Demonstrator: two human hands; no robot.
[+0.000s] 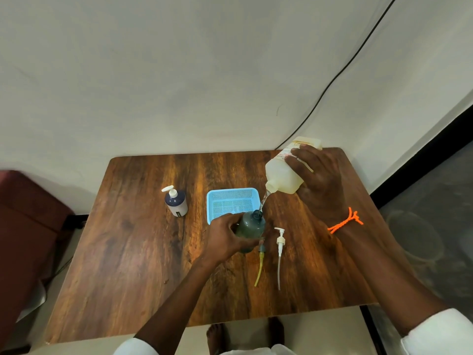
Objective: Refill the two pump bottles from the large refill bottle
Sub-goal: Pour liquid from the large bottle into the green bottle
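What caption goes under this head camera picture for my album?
Right hand tips the large refill bottle, pouring into the open green bottle steadied by the left hand.

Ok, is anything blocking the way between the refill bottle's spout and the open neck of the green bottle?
Nothing visible: the stream falls from the refill bottle straight into the green bottle. Both pumps lie on the table, to the side.
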